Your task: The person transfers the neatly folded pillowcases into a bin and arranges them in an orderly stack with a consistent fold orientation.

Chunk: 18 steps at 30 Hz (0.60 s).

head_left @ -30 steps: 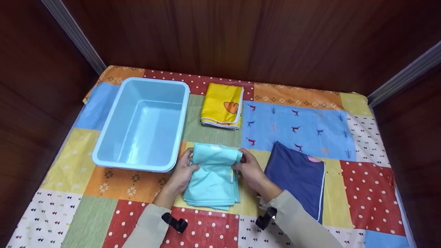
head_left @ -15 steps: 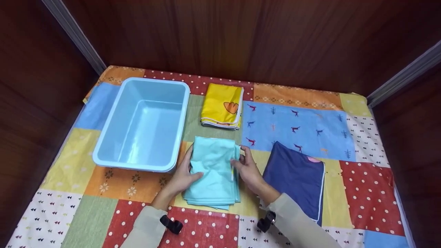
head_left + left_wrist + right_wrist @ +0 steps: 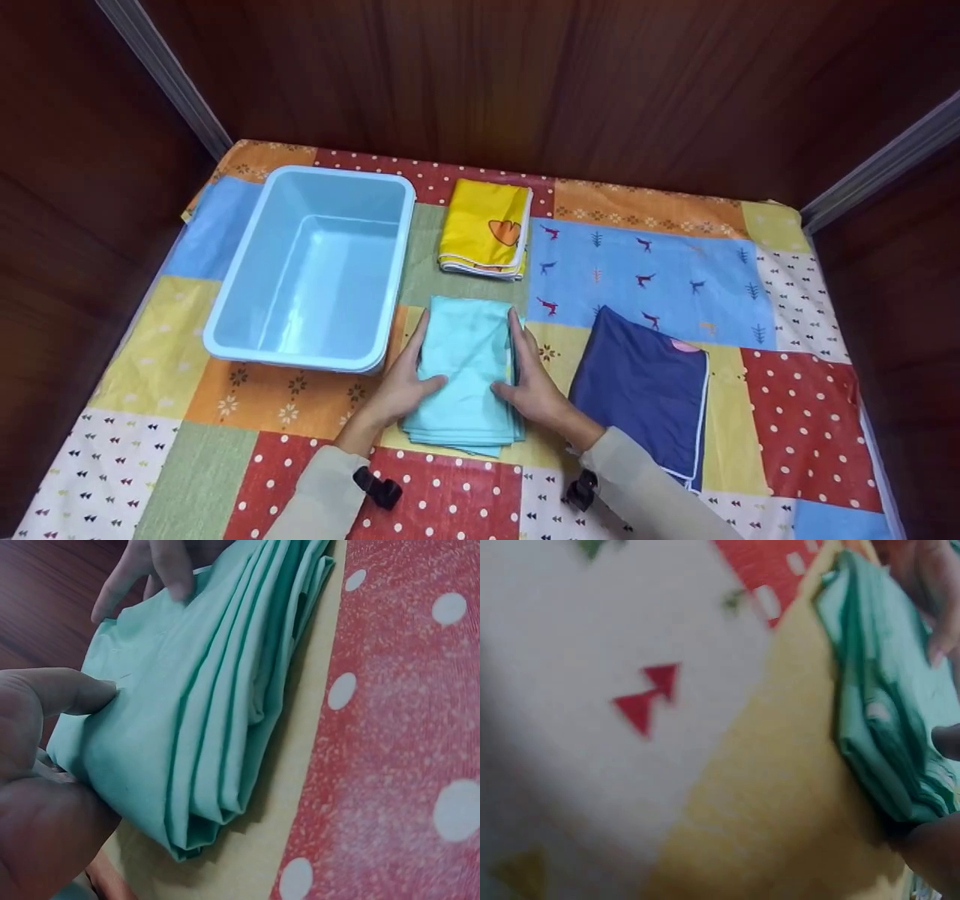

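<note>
A turquoise folded cloth (image 3: 466,367) lies in a thick, many-layered bundle at the front middle of the table. My left hand (image 3: 405,386) holds its left side, thumb on top and fingers stretched along the edge. On the other side my right hand (image 3: 531,382) holds it the same way. The left wrist view shows the stacked folds of the cloth (image 3: 210,720) and the left thumb (image 3: 82,692) pressing its upper face. From the right wrist, the cloth's side layers (image 3: 877,705) show at the right edge of the view.
A light blue plastic basin (image 3: 309,361) stands at the left with nothing inside. Behind the turquoise cloth lies a yellow folded cloth (image 3: 480,225) with a carrot print. A navy folded cloth (image 3: 645,397) lies at the right. Beneath is a patchwork-print tablecloth (image 3: 817,420), with dark wooden panels (image 3: 487,82) around.
The turquoise cloth's top part, rolled over a second ago, now lies flat. My hands have straightened their fingers along its two sides, the right hand shifting in against the edge.
</note>
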{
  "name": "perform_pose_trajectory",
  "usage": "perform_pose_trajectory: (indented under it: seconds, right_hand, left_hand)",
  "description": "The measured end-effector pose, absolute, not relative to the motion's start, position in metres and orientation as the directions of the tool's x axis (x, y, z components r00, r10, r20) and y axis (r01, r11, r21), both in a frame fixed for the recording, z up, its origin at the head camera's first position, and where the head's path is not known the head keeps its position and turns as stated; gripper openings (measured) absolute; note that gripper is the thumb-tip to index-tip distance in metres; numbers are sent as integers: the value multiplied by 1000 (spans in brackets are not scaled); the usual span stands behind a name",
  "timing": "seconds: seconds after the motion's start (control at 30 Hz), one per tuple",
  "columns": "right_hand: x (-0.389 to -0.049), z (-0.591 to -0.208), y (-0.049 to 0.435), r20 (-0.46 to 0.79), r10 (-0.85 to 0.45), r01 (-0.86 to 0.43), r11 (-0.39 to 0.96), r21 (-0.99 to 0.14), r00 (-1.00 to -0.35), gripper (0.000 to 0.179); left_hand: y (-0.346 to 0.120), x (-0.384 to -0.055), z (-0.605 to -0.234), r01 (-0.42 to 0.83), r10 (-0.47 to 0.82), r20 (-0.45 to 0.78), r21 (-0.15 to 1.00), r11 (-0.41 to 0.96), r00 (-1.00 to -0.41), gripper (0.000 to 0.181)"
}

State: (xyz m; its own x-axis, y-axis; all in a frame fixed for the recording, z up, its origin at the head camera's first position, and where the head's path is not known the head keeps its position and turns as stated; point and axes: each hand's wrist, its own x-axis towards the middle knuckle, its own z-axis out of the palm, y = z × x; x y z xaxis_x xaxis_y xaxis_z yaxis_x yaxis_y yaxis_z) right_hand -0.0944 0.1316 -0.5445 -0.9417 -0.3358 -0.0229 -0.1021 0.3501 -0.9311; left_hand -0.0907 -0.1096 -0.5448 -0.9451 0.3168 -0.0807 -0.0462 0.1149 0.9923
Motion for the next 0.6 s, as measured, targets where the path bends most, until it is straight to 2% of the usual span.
perform_pose_trajectory:
  seconds: [0.2,0.6]
  right_hand:
    - [-96,-548,133,-15,-333,-91,299,-950,-943,107]
    - [-100,-529,133,-134,-312,46,273,-961,-940,104]
  left_hand:
    - [-109,-93,-543,-64,325,-98,992,113,-941,99]
    - [-102,-92,-519,-177,292,-220,970,166,-931,98]
